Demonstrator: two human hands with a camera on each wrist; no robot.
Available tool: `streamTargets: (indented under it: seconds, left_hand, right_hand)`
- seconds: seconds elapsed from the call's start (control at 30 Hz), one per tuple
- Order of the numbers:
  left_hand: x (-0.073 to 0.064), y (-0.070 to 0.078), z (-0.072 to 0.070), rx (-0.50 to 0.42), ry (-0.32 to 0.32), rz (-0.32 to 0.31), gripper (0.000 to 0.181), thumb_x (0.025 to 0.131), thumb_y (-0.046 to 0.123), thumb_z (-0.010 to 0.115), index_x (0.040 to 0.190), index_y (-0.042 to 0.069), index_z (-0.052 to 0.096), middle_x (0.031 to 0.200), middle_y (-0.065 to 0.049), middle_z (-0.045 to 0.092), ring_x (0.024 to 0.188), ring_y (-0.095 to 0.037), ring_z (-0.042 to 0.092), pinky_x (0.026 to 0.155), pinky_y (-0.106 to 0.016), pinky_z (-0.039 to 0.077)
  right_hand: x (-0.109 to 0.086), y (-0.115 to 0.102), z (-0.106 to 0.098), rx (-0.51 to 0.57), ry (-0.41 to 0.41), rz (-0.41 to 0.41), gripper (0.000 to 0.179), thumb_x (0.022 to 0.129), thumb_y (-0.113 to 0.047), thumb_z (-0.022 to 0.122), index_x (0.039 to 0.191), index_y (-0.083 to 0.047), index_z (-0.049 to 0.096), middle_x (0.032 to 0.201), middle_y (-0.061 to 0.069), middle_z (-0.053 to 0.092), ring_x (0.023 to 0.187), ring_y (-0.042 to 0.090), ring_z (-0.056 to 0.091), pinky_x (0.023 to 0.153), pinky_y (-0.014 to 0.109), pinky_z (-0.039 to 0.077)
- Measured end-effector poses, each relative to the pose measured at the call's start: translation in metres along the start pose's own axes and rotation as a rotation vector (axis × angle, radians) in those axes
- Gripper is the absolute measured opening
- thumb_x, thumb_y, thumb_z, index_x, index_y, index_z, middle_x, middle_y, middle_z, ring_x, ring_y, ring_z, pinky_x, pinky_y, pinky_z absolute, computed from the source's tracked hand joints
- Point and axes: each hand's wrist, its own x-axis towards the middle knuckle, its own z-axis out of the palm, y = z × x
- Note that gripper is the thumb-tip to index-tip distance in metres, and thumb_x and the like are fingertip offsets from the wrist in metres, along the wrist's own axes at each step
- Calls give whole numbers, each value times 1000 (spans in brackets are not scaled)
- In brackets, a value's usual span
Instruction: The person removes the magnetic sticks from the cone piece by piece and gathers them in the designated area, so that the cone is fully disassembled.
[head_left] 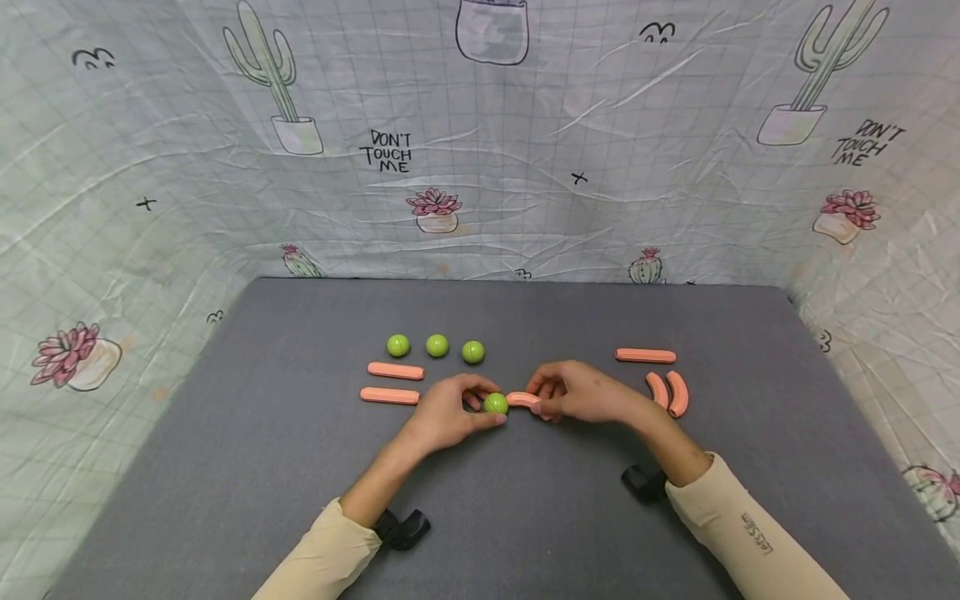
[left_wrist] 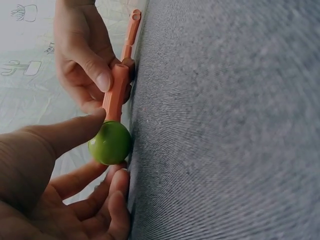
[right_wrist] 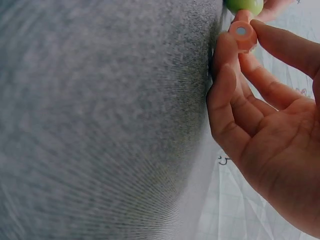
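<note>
Near the middle of the table in the head view, my left hand point(head_left: 452, 410) pinches a green ball point(head_left: 496, 403) between thumb and fingers. My right hand point(head_left: 587, 392) grips a short curved orange rod point(head_left: 522, 399) from the other side. One end of that rod meets the ball, as the left wrist view shows with the ball point(left_wrist: 110, 143) below the rod point(left_wrist: 116, 92). A small silvery disc sits in the rod's other end point(right_wrist: 241, 31) in the right wrist view. Both pieces are low, close to the grey cloth.
Three more green balls point(head_left: 437, 346) lie in a row behind my left hand. Two straight orange rods point(head_left: 395, 371) lie left of it. At the right are another straight rod point(head_left: 645, 356) and two curved rods point(head_left: 677, 394). A printed curtain point(head_left: 510, 167) surrounds the grey table point(head_left: 525, 517).
</note>
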Motion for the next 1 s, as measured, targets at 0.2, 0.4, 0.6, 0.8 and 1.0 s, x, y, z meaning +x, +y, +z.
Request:
streamTargets:
  seconds: [0.2, 0.4, 0.6, 0.8, 1.0]
  left_hand:
    - [2, -1, 0, -7, 24, -12, 28, 84, 25, 89, 109, 19, 79, 93, 3, 74, 81, -7, 63, 72, -25, 51]
    - [3, 0, -1, -27, 23, -10, 27, 85, 24, 88, 110, 18, 80, 90, 2, 75, 77, -7, 63, 67, -24, 50]
    - [3, -2, -1, -33, 13, -13, 27, 85, 22, 87, 111, 16, 80, 90, 1, 75, 77, -8, 63, 67, -25, 51]
    - [2, -2, -1, -33, 10, -25, 27, 86, 22, 87, 112, 16, 80, 91, 0, 75, 78, -8, 63, 68, -25, 50]
    - [1, 0, -1, -29, 18, -24, 27, 86, 23, 87, 111, 17, 80, 90, 1, 75, 78, -7, 63, 69, -25, 50]
  right_hand:
    - [-1, 4, 1, 53, -21, -26, 28, 99, -14, 72, 123, -1, 67, 93, 13, 73, 73, 19, 72, 69, 38, 60]
    - [-4, 7, 0, 55, -31, -76, 33, 102, -14, 67, 132, 0, 63, 93, 15, 70, 74, 22, 72, 69, 38, 60]
    - [-7, 10, 0, 64, -31, -93, 42, 105, -11, 63, 146, -5, 56, 93, 13, 69, 77, 25, 72, 73, 39, 61]
    - [-11, 10, -1, 34, -3, -84, 50, 107, -9, 58, 156, -13, 48, 95, 13, 68, 81, 23, 69, 74, 39, 60]
    - [-15, 12, -4, 18, 32, -44, 46, 107, -9, 56, 152, -12, 53, 91, 12, 67, 78, 21, 67, 71, 38, 58]
